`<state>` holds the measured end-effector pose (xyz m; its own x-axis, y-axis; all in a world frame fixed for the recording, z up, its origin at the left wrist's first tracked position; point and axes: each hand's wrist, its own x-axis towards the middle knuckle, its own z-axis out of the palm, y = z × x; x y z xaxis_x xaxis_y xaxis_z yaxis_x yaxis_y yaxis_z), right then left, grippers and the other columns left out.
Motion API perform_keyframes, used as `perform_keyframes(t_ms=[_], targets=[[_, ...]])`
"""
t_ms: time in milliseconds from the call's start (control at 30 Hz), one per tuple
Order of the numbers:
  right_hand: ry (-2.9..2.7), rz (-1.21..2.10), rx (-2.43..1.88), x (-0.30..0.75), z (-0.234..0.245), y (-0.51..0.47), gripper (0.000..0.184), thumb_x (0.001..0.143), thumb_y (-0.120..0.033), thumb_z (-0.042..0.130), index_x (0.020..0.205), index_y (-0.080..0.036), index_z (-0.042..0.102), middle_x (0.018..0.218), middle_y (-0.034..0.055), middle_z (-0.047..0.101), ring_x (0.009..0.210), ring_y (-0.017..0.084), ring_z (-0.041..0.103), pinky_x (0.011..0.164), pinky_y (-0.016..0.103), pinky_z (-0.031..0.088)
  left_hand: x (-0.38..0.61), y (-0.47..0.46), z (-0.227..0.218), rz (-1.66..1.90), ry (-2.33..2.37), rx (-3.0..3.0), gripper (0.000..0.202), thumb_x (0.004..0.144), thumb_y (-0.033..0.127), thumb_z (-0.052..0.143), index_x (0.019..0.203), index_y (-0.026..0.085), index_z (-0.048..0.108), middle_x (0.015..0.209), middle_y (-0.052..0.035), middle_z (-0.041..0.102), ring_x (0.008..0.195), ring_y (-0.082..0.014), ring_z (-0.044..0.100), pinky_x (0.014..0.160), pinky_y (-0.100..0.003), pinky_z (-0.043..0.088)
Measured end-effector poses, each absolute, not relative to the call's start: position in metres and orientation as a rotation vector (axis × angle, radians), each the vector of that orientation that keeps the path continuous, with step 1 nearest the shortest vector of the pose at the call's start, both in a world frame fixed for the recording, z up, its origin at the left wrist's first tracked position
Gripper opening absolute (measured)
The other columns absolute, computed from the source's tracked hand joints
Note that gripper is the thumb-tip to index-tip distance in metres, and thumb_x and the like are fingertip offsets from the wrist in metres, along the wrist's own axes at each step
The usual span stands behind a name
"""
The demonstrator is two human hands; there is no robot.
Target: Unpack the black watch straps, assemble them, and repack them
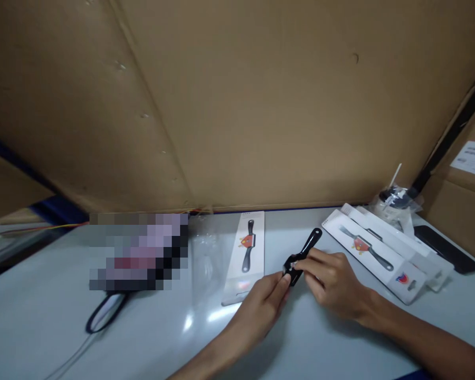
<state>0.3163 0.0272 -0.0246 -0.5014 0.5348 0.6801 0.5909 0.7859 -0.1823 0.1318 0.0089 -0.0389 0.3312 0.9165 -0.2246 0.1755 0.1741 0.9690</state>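
Observation:
A black spokeshave (311,239) is held over the table, its far handle pointing up and to the right. My left hand (267,301) is closed around its near end, thumb pressed on top, so the near handle is mostly hidden. Fingertips of my right hand (334,279) pinch at a small silvery part (293,265) in the middle of the tool; whether it is a screw or knob is too small to tell. Just left lies a white box (231,269) with a spokeshave printed on it. Similar white boxes (374,256) lie overlapped by my right hand's far side.
The pale table (150,338) backs onto a tall cardboard wall (261,105). At the right back are a plastic-wrapped cup (393,203) and a dark flat object (445,248). On the left lies a pixelated item (142,253) with a black strap loop (90,322).

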Motion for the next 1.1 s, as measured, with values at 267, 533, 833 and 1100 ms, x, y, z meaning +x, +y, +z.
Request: perform_keyframes(t_ms=[267,533,833,1100], targets=[[-2.267,-0.052,-0.799,0.316,-0.022,0.027,0.032,0.092,-0.008,0.047,0.099,-0.019,0.076,0.076,0.0020,0.068,0.060,0.013,0.058,0.055,0.028,0.039,0.133,0.009,-0.033,0.760,1.105,1.285,0.049,0.084,0.065,0.060,0.068,0.023,0.039,0.056,0.0059,0.034,0.056,-0.0107,0.033,0.051,-0.024,0.026],[-2.247,-0.084,-0.861,0.318,-0.023,0.028,0.036,0.091,-0.007,0.045,0.107,-0.017,0.075,0.079,0.0034,0.069,0.060,0.014,0.058,0.055,0.028,0.039,0.130,0.007,-0.025,0.628,1.118,1.225,0.046,0.088,0.062,0.057,0.070,0.024,0.038,0.051,0.0093,0.032,0.045,-0.0078,0.025,0.044,-0.024,0.017],[-2.241,-0.135,-0.838,0.320,-0.020,0.030,0.037,0.090,-0.004,0.044,0.107,-0.015,0.075,0.077,0.0030,0.067,0.058,0.013,0.055,0.054,0.026,0.038,0.128,0.007,-0.024,0.618,1.147,1.240,0.050,0.086,0.067,0.056,0.069,0.024,0.038,0.052,0.0088,0.032,0.046,-0.0082,0.026,0.045,-0.024,0.015],[-2.273,-0.167,-0.831,0.321,-0.020,0.031,0.036,0.088,-0.004,0.043,0.099,-0.016,0.075,0.075,0.0027,0.065,0.056,0.013,0.053,0.052,0.026,0.037,0.128,0.007,-0.027,0.633,1.129,1.175,0.047,0.087,0.063,0.059,0.070,0.024,0.037,0.052,0.0090,0.031,0.045,-0.0078,0.026,0.045,-0.025,0.013]])
